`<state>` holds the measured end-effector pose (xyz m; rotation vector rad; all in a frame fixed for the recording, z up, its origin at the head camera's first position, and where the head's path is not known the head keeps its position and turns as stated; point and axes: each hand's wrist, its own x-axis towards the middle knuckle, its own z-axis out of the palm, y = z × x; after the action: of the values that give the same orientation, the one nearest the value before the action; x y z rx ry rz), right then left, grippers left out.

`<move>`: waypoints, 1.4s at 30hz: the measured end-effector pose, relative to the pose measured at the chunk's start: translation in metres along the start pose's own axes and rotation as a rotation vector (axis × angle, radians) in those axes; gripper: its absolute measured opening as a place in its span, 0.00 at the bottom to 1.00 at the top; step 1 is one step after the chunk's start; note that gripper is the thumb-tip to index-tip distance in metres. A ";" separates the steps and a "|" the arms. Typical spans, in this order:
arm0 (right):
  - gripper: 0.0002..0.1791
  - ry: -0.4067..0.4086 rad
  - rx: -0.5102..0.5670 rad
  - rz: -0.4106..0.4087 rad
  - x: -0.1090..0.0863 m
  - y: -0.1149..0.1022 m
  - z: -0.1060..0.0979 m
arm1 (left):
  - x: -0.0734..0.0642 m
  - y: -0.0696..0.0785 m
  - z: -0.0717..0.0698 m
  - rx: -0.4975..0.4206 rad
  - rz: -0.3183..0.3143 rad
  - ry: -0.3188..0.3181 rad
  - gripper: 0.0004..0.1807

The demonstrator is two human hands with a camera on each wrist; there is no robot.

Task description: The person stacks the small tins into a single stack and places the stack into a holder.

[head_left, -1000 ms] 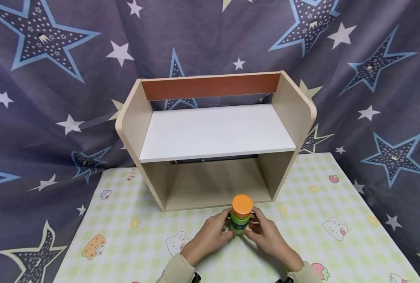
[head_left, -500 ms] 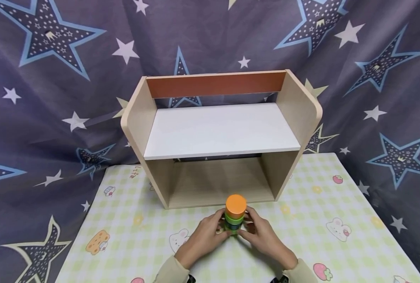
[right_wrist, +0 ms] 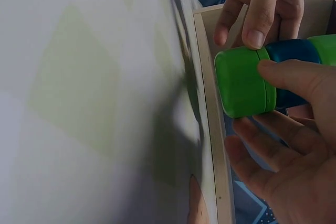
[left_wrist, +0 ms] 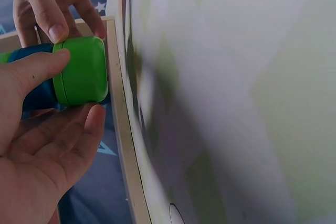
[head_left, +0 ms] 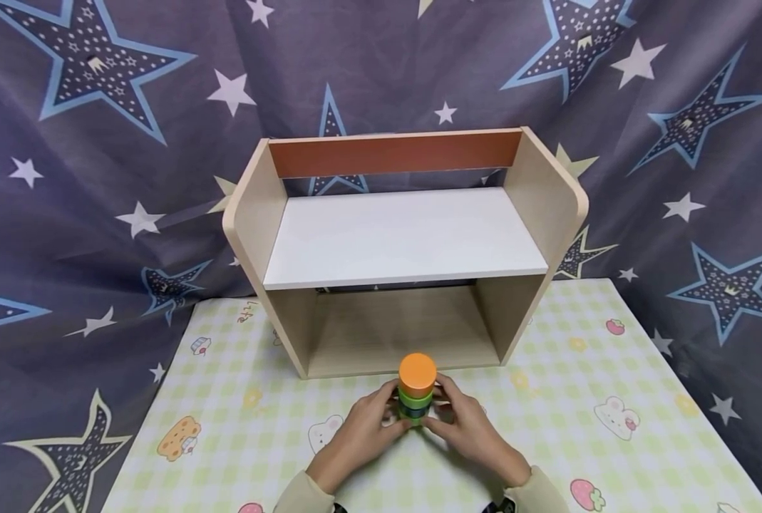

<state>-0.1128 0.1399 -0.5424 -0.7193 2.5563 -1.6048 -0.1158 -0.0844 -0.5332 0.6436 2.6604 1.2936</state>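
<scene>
A small round container (head_left: 417,375) has an orange top, green bands and a dark blue middle. It is upright in front of the shelf unit, held from both sides. My left hand (head_left: 363,429) grips it from the left, thumb near its green base (left_wrist: 84,71). From the right, my right hand (head_left: 470,427) pinches the lower part with thumb and fingers. Both wrist views show a narrow gap between the green base and the tablecloth, so the container appears slightly raised. Its orange top lies outside both wrist views.
A wooden shelf unit (head_left: 406,239) with a white middle board and a reddish-brown back rail stands just behind the hands. The table has a green-checked cloth (head_left: 227,420) with printed animals and strawberries. A dark star-patterned curtain (head_left: 162,228) hangs behind.
Both hands and the container have shifted left relative to the shelf unit. The hold looks the same. The head view has turned slightly, moving the shelf unit a little right in the picture.
</scene>
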 end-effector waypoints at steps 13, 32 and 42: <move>0.40 0.002 -0.012 0.001 0.003 -0.008 -0.001 | -0.002 0.001 -0.010 -0.026 0.044 -0.001 0.38; 0.42 0.048 -0.097 -0.163 0.012 -0.029 -0.018 | 0.007 0.017 -0.033 -0.048 0.163 0.010 0.39; 0.43 0.053 -0.140 -0.225 0.016 -0.041 -0.027 | 0.010 0.029 -0.045 -0.040 0.177 0.009 0.38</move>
<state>-0.1197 0.1418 -0.4910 -1.0236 2.7331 -1.5310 -0.1278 -0.0970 -0.4816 0.8863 2.6278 1.3919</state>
